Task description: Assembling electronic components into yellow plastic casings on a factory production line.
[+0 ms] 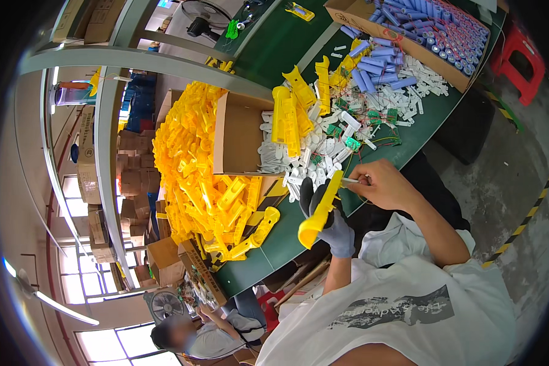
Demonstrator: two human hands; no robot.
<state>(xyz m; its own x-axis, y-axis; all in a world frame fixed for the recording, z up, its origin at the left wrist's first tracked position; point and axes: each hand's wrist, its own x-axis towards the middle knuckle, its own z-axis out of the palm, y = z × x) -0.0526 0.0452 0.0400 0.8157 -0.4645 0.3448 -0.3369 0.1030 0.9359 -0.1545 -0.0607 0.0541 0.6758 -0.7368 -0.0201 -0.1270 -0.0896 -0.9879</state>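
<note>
My left hand (330,221), in a grey and black glove, grips a long yellow plastic housing (319,210) held over the edge of the green table (274,244). My bare right hand (385,183) pinches a small white part (349,181) against the upper end of that housing. Just beyond my hands lies a heap of white plastic parts (314,155) mixed with small green circuit boards (352,144) and thin wires. Several more yellow housings (290,116) lean on that heap.
A big pile of yellow housings (192,165) fills the left, beside an open cardboard box (241,131). A cardboard box of blue cylindrical cells (433,30) sits at the far right, with loose cells (378,67) nearby. Another person (201,332) works below left. A red stool (521,58) stands right.
</note>
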